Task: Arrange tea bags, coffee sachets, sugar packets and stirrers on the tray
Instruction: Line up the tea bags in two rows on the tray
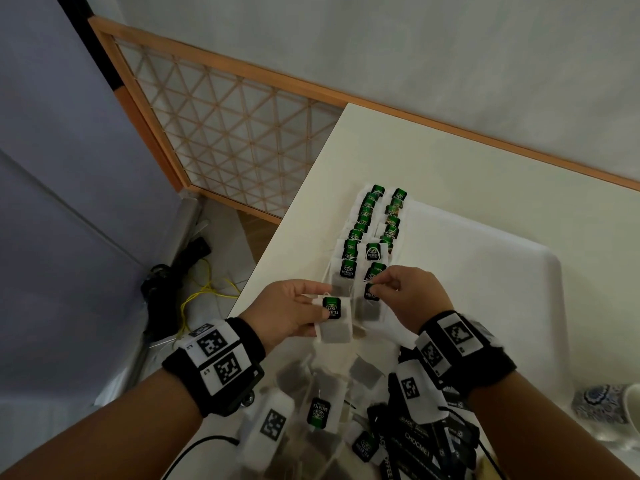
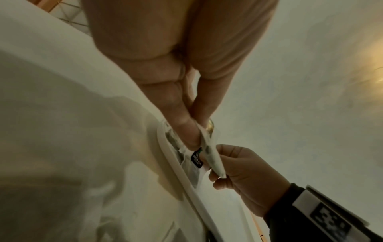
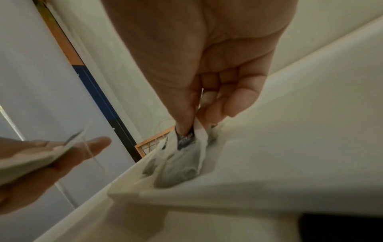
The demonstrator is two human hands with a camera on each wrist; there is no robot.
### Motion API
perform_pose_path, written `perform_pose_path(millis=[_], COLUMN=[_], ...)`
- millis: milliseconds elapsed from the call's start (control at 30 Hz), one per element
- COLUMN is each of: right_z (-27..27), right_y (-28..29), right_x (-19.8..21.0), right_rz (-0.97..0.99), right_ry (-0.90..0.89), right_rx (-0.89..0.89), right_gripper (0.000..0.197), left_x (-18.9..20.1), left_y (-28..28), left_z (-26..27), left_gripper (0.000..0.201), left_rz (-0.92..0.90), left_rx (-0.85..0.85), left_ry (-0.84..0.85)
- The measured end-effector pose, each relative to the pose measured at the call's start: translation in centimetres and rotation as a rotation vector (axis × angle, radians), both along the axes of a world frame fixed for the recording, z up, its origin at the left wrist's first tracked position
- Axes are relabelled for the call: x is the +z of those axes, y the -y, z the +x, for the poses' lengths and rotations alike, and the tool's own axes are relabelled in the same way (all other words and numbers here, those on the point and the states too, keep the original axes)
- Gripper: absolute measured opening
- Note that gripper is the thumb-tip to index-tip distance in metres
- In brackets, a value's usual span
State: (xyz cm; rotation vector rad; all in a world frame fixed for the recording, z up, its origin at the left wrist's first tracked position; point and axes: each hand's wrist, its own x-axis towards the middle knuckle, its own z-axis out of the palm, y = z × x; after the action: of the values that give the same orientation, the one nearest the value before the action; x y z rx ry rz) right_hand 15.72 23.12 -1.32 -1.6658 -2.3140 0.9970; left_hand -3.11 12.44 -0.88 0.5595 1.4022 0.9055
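Note:
Two rows of green-tagged tea bags (image 1: 363, 220) lie overlapped along the left side of the white tray (image 1: 485, 258). My left hand (image 1: 294, 308) pinches one tea bag (image 1: 334, 322) by its left edge, just short of the left row's near end. My right hand (image 1: 391, 285) pinches the top of another tea bag (image 1: 370, 306) at the near end of the right row; in the right wrist view that tea bag (image 3: 182, 157) hangs from thumb and finger over the tray's corner (image 3: 128, 191). In the left wrist view, the held tea bag (image 2: 213, 157) shows edge-on.
A loose heap of tea bags (image 1: 318, 410) and black coffee sachets (image 1: 419, 438) lies on the table in front of me. A patterned cup (image 1: 602, 403) stands at the right. The table's left edge (image 1: 277, 233) drops to a floor with cables (image 1: 194, 292).

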Motion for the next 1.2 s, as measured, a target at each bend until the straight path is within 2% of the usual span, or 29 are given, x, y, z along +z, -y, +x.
perform_pose_path(millis=[267, 400, 500, 667, 767, 900, 1200], right_z=[0.0, 0.3, 0.1, -1.7, -2.4, -2.9, -3.7], right_y=[-0.1, 0.3, 1.3, 3.3, 3.2, 1.9, 0.9], right_x=[-0.3, -0.2, 0.6, 1.3, 1.0, 1.1, 0.3], right_rz=[0.023, 0.101, 0.175, -0.054, -0.085, -0.056, 0.012], right_ry=[0.077, -0.006, -0.091, -0.144, -0.12, -0.086, 0.043], right_rx=[0.031, -0.008, -0.011, 0.178, 0.213, 0.137, 0.079], right_gripper=[0.018, 0.008, 0.008, 0.012, 0.01, 0.011, 0.018], left_x=[0.1, 0.1, -0.1, -0.3, -0.4, -0.4, -0.6], left_y=[-0.5, -0.4, -0.2, -0.1, -0.1, 0.1, 0.1], left_z=[0.4, 0.5, 0.5, 0.8, 0.8, 0.5, 0.6], left_gripper=[0.024, 0.023, 0.024, 0.024, 0.022, 0.023, 0.019], left_rz=[0.026, 0.028, 0.029, 0.042, 0.053, 0.057, 0.067], left_rx=[0.021, 0.05, 0.046, 0.014, 0.03, 0.088, 0.02], left_ry=[-0.016, -0.037, -0.074, -0.123, -0.134, -0.115, -0.147])
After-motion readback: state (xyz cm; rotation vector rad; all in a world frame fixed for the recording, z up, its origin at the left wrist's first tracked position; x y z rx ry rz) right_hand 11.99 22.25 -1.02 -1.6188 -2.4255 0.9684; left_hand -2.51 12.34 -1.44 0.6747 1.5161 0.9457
